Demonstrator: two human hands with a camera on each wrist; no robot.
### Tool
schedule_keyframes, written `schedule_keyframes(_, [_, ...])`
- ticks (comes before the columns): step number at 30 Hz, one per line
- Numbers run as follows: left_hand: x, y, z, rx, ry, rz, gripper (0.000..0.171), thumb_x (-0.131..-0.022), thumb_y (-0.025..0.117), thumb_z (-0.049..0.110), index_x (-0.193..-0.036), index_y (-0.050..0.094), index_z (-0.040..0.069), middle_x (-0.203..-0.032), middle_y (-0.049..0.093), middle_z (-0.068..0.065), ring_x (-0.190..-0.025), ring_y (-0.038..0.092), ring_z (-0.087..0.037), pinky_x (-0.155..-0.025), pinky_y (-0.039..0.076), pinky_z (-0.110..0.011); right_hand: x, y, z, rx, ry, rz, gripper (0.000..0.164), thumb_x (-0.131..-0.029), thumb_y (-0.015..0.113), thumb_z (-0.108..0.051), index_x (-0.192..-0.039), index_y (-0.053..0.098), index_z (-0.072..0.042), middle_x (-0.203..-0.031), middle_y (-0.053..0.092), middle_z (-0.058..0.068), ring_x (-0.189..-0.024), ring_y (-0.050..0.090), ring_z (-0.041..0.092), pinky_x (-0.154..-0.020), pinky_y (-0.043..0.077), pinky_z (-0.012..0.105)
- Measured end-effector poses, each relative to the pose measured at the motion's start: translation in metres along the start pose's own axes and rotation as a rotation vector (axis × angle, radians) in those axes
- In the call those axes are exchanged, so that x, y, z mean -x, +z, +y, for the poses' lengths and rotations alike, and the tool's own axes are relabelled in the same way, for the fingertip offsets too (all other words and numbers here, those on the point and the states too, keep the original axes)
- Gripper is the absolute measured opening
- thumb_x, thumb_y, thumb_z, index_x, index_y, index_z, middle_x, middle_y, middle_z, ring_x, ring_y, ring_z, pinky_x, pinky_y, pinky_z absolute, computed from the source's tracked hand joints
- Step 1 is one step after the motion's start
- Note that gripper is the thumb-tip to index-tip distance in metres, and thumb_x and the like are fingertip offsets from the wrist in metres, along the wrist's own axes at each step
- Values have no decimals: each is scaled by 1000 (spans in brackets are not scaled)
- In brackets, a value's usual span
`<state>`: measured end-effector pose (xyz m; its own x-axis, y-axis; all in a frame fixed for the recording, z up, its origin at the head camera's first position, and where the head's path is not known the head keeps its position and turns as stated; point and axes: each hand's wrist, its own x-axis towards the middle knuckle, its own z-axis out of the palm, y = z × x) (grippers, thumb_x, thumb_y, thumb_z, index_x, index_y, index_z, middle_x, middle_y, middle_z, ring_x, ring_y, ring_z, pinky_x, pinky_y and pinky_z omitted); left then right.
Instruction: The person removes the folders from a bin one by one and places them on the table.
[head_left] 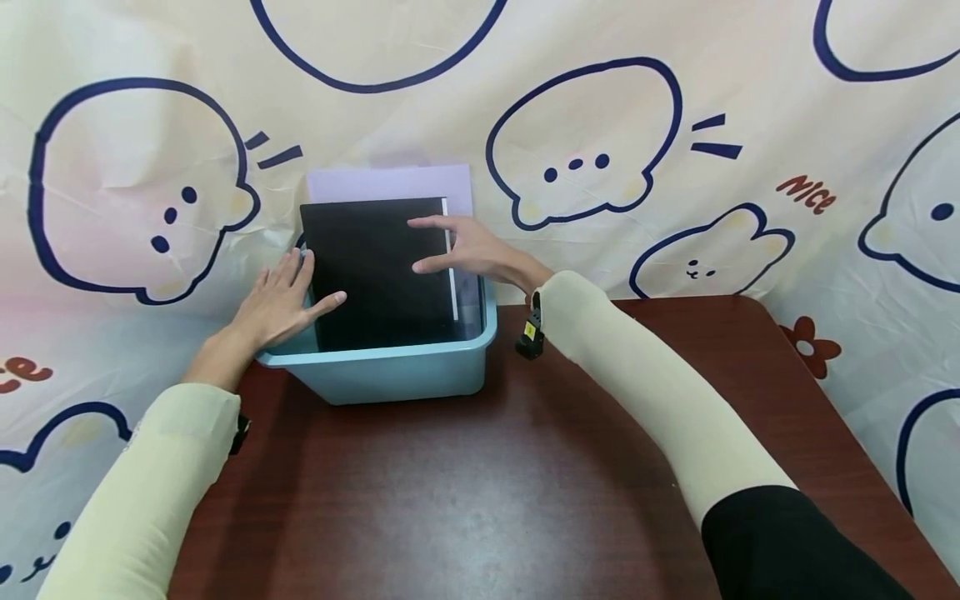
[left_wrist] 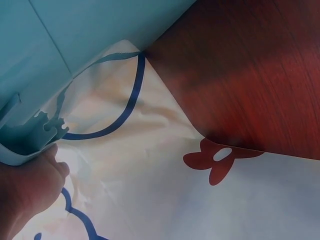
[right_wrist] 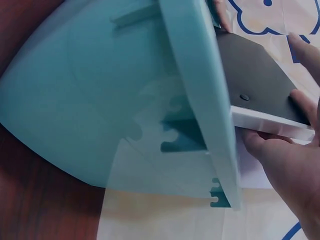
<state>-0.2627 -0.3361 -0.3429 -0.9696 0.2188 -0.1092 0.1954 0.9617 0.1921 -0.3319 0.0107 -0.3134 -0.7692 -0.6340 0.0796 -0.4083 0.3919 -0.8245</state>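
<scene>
A: What was the right hand [head_left: 476, 250] doing?

B: It pinched the black panel [head_left: 367, 275] near the right end of the blue tub [head_left: 382, 372]. The right wrist view showed fingers against the dark face and another digit on the far side of the panel's white edge [head_left: 452, 275].

A: And the left hand [head_left: 281, 304]?

B: It lay at the tub's left end, wide, with straight fingers and the thumb pointing across in front of the panel. From the left wrist view I couldn't tell how firmly it touched the rim.

A: Where did the panel sit?

B: Inside the tub, tilted, with its upper part rising above the front rim. A lilac sheet [head_left: 390, 182] stood behind it, showing over its top and along its right side.

A: What came further out?

B: A small dark device [head_left: 529, 333] on the right wrist, just right of the tub, then a pale sleeve [head_left: 637, 367]. The brown table [head_left: 480, 500] lay under the tub and stretched toward the person. Behind the tub hung a cream cloth [head_left: 585, 258] with blue-outlined cartoon faces, and a red flower [head_left: 812, 346] was printed well to the tub's right.
</scene>
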Motion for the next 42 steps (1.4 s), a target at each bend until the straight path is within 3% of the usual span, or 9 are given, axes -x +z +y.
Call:
schedule_keyframes(4, [-1,0,0,2,0,10,105,-104,33,73,-166,-10,1,-174,-10,-29,-161,-10,-46,-127,-8,-67,-1,1,3,-6,-12,17,80,-90,85,-37,-160,48,-27,-170,38,-1,-158,28,20,-127,28,59])
schedule_keyframes(10, [0,1,1,-1,-5,8,106,-104,34,73,-166,-6,-2,-173,-9,-30,-161,-10,-46,-127,-7,-67,1,2,8,-37,-16,119,80,-89,88,-23,-159,51,-25,-169,41,-2,-157,32,19,-127,29,56])
schedule_keyframes(21, [1,2,2,-2,2,14,105,-104,35,72,-167,-5,-2,-173,-9,-30,-161,-10,-46,-127,-7,-68,5,-3,14,-112,23,239,85,-89,83,3,-158,51,-34,-169,39,-11,-160,27,13,-128,29,47])
schedule_keyframes(34, [0,1,2,-26,-2,18,106,-104,34,73,-166,-6,-4,-173,-10,-31,-161,-9,-48,-126,-7,-69,18,-22,12,-120,38,366,82,-90,83,-2,-156,52,-42,-169,38,-15,-160,24,10,-128,30,47])
schedule_keyframes(42, [0,1,1,-18,3,-6,101,-106,26,72,-166,-9,-1,-172,-16,-28,-160,-16,-47,-127,-10,-66,23,-29,11,-168,19,434,84,-89,84,-2,-156,52,-40,-167,39,-20,-158,28,7,-125,36,41])
